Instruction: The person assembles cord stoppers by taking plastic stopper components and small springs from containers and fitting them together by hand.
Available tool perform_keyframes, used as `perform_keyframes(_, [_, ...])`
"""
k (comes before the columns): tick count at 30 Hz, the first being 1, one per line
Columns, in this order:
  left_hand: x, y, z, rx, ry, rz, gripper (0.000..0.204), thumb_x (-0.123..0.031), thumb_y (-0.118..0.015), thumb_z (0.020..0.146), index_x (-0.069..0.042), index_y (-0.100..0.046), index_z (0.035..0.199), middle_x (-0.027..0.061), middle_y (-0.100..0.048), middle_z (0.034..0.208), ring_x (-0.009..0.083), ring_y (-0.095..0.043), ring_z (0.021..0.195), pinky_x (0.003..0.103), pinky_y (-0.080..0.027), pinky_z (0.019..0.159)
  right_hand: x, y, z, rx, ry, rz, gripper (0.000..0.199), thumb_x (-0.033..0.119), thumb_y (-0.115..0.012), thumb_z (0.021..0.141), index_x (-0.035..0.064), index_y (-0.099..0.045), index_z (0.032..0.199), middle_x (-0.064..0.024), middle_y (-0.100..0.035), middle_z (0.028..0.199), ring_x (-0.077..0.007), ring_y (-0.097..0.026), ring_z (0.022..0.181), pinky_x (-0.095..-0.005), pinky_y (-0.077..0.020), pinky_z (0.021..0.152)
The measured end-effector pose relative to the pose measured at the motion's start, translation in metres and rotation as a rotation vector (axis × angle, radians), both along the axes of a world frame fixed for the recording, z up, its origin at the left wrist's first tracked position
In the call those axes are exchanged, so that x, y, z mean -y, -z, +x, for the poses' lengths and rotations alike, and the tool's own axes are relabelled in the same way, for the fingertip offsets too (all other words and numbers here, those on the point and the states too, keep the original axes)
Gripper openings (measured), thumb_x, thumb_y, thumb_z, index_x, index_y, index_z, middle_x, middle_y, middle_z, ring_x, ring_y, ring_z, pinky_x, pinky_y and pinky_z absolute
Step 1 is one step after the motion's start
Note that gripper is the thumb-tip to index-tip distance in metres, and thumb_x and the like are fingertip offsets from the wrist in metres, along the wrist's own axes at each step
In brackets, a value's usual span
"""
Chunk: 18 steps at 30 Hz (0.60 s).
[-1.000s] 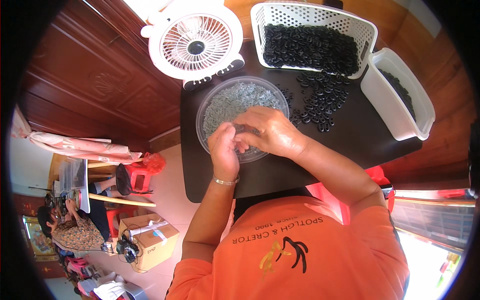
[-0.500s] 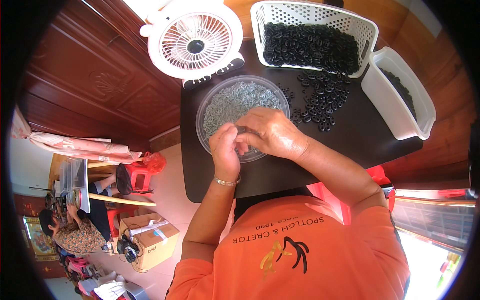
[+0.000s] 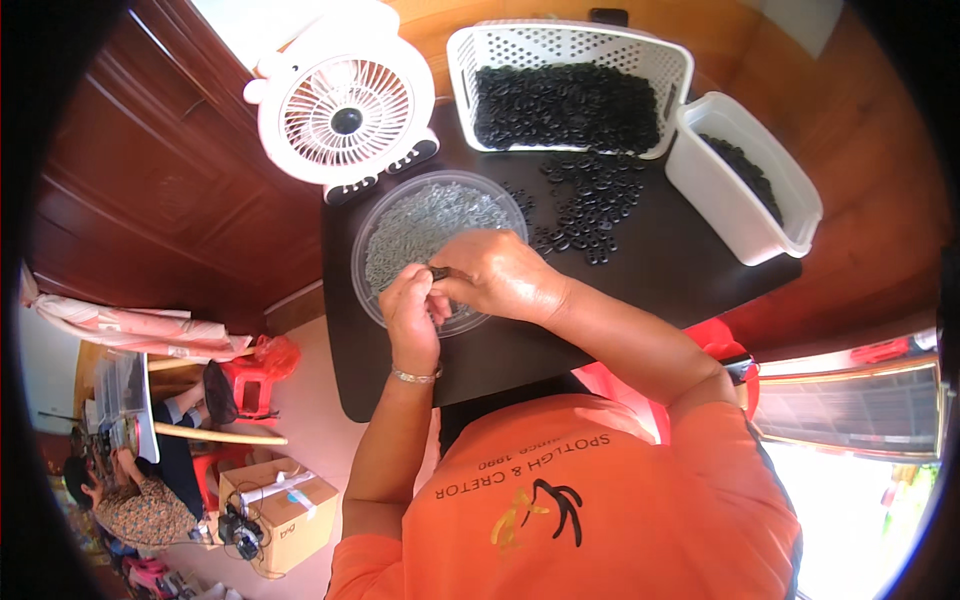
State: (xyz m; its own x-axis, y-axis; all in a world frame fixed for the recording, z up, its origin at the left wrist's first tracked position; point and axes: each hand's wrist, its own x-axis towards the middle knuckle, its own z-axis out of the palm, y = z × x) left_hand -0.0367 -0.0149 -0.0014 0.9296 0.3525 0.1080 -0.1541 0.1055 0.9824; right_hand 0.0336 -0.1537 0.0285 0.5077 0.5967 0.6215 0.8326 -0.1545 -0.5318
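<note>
My left hand (image 3: pixel 408 308) and my right hand (image 3: pixel 500 277) meet over the near part of a round clear tub (image 3: pixel 357 250). Small silvery-grey pieces that look like screws (image 3: pixel 425 215) fill it. A small black piece (image 3: pixel 438 272) shows between my pinched fingertips, where both hands grip it. Fingers cover most of that piece, and whether a screw is with it cannot be made out. Loose black oval rings (image 3: pixel 590 205) lie scattered on the dark table (image 3: pixel 650 265), right of the tub.
A white perforated basket (image 3: pixel 580 42) heaped with black pieces stands at the back. Beside it is a white bin (image 3: pixel 705 190) with more. A white fan (image 3: pixel 346 110) stands behind the tub. Far left, another person (image 3: pixel 150 510) sits near a cardboard box (image 3: pixel 290 525).
The whole view has shifted, so the tabletop appears further left. My hands stay together over the tub, and the black piece between the fingertips now shows more clearly.
</note>
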Motion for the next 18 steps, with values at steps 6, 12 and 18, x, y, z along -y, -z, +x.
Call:
perform_keyframes(6, [-0.008, 0.001, -0.001, 0.110, 0.014, 0.033, 0.022, -0.016, -0.045, 0.087, -0.002, -0.060, 0.077, 0.0014, -0.050, 0.060, 0.0068, -0.044, 0.048, 0.019, -0.032, 0.044, 0.059, -0.040, 0.018, 0.139, 0.369, 0.096, 0.023, 0.017, -0.074, 0.070, 0.0021, -0.066, 0.085, -0.0131, -0.064, 0.076, -0.0276, -0.062, 0.068, -0.0356, -0.0513, 0.063])
perform_keyframes(12, [-0.011, -0.005, -0.001, 0.131, -0.013, 0.009, 0.022, -0.016, -0.046, 0.086, -0.002, -0.059, 0.075, 0.0008, -0.050, 0.060, 0.0065, -0.043, 0.047, 0.019, -0.031, 0.043, 0.198, -0.085, 0.064, 0.327, 1.158, 0.023, 0.029, 0.028, -0.065, 0.079, 0.0050, -0.068, 0.097, -0.0131, -0.067, 0.090, -0.0276, -0.064, 0.081, -0.0360, -0.0501, 0.074])
perform_keyframes(18, [-0.013, -0.005, -0.001, 0.134, -0.028, 0.007, 0.022, -0.016, -0.046, 0.086, -0.002, -0.058, 0.074, 0.0003, -0.050, 0.060, 0.0063, -0.043, 0.047, 0.019, -0.030, 0.043, 0.217, -0.075, 0.062, 0.268, 1.100, 0.017, 0.026, 0.022, -0.064, 0.080, 0.0045, -0.068, 0.098, -0.0140, -0.065, 0.099, -0.0277, -0.062, 0.092, -0.0352, -0.0475, 0.081])
